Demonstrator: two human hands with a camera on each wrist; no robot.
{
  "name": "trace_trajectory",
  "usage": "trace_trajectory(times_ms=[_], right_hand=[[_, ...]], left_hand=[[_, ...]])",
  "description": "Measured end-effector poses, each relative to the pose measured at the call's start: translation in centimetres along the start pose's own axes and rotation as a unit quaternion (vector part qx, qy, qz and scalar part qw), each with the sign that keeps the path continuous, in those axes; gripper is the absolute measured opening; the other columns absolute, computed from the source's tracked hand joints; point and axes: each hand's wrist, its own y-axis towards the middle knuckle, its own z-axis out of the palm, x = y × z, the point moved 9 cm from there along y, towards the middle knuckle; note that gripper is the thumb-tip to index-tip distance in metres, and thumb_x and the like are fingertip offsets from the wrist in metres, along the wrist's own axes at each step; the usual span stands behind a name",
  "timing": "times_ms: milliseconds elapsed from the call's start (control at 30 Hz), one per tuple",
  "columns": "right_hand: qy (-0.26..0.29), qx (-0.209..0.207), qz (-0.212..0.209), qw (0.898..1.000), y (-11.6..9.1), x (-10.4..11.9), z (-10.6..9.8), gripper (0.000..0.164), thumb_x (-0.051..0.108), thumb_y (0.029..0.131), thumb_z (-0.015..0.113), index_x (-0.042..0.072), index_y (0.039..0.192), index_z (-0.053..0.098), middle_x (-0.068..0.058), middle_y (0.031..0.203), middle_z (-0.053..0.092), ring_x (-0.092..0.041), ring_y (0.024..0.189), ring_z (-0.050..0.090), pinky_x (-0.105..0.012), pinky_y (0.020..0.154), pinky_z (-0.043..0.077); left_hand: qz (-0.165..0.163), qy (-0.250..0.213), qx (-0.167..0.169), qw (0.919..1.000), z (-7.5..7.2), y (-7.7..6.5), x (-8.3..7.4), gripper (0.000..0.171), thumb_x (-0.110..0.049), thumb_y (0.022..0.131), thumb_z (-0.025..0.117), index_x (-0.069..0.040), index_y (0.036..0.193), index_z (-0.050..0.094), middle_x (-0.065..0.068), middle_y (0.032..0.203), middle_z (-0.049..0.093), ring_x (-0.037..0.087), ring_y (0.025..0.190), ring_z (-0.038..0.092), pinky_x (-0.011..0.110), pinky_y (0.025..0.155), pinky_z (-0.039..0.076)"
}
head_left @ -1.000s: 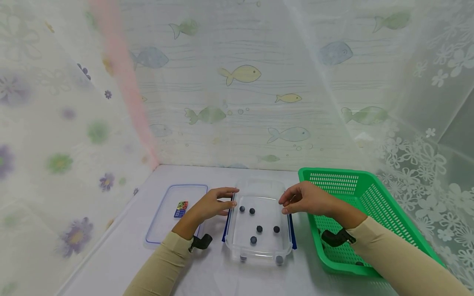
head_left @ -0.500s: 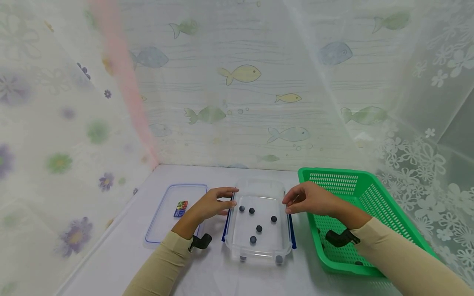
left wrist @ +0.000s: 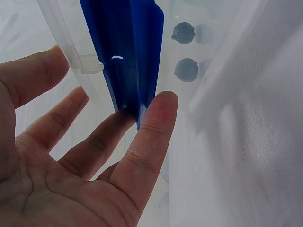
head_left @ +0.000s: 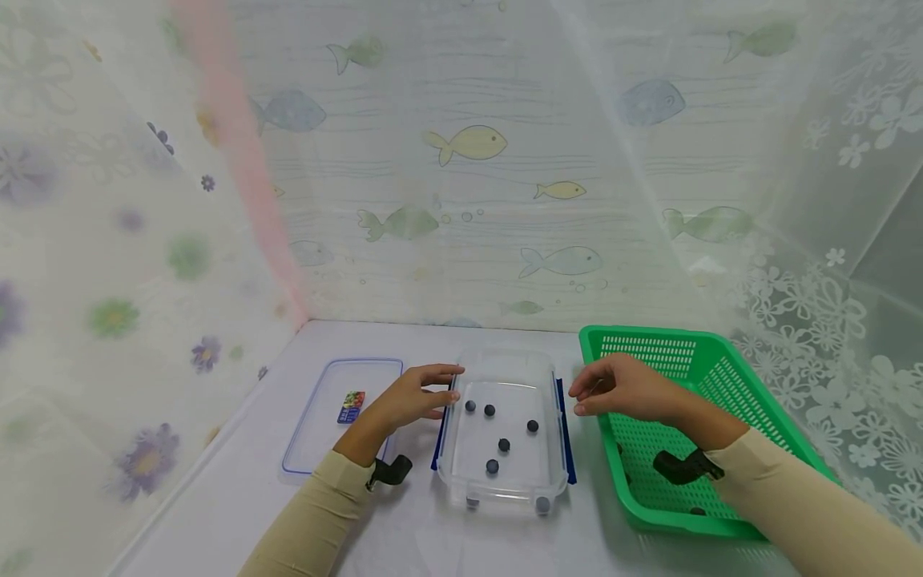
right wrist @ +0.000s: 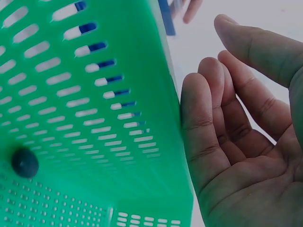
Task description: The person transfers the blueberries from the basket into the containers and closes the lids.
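In the head view a clear plastic box point(head_left: 515, 476) with blue side latches stands mid-table, several small dark berry-like balls point(head_left: 504, 445) inside it. My left hand point(head_left: 408, 399) rests at its left side, fingertips at the rim. The left wrist view has those fingers fairly straight beside a blue latch point(left wrist: 124, 52), with two balls point(left wrist: 183, 33) showing through the wall. My right hand point(head_left: 626, 390) hovers between the box and the green basket point(head_left: 633, 513). Seen from the right wrist, its fingers point(right wrist: 197, 109) are loosely bent beside the basket wall, holding nothing.
A clear lid point(head_left: 310, 401) with a blue edge seal lies left of the box, bearing a small colourful label point(head_left: 351, 407). A few dark balls point(right wrist: 25, 162) sit in the basket. Patterned curtains point(head_left: 461, 200) close in the table's back and sides.
My right hand has moved right, away from the box and toward the basket. The ball nearest the box's right wall has shifted back and slightly left. My left hand stays put.
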Motion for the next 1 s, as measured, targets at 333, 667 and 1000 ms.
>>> trace_trajectory(times_ms=[333, 667, 1000], right_hand=[[0.025, -0.006, -0.019, 0.999, -1.9, -1.2, -1.2, 0.025, 0.022, 0.090, 0.082, 0.006, 0.107, 0.075, -0.008, 0.101, 0.077, -0.021, 0.095, 0.073, -0.030, 0.080, 0.062], [0.006, -0.017, 0.004, 1.000, -3.2, -4.1, -2.1, 0.027, 0.025, 0.090, 0.082, 0.007, 0.108, 0.076, -0.008, 0.102, 0.076, -0.021, 0.094, 0.072, -0.031, 0.077, 0.062], [0.001, -0.011, 0.025, 1.000, -4.0, -6.5, -1.9, 0.033, 0.025, 0.090, 0.081, 0.002, 0.112, 0.074, -0.007, 0.103, 0.075, -0.022, 0.091, 0.071, -0.035, 0.074, 0.062]], left_hand=[[-0.001, 0.006, -0.001, 1.0000, 0.0, 0.0, 0.1, 0.048, -0.032, 0.096, 0.076, -0.034, 0.142, 0.062, 0.011, 0.155, 0.052, 0.028, 0.124, 0.066, 0.039, 0.090, 0.064], [0.003, -0.010, 0.000, 0.9999, 0.0, 0.0, -0.1, 0.047, -0.026, 0.097, 0.075, -0.030, 0.142, 0.063, 0.014, 0.155, 0.051, 0.029, 0.125, 0.066, 0.042, 0.091, 0.064], [0.002, -0.006, -0.004, 1.0000, 0.0, 0.1, 0.0, 0.047, -0.029, 0.096, 0.076, -0.032, 0.141, 0.063, 0.013, 0.155, 0.052, 0.028, 0.124, 0.066, 0.041, 0.090, 0.064]])
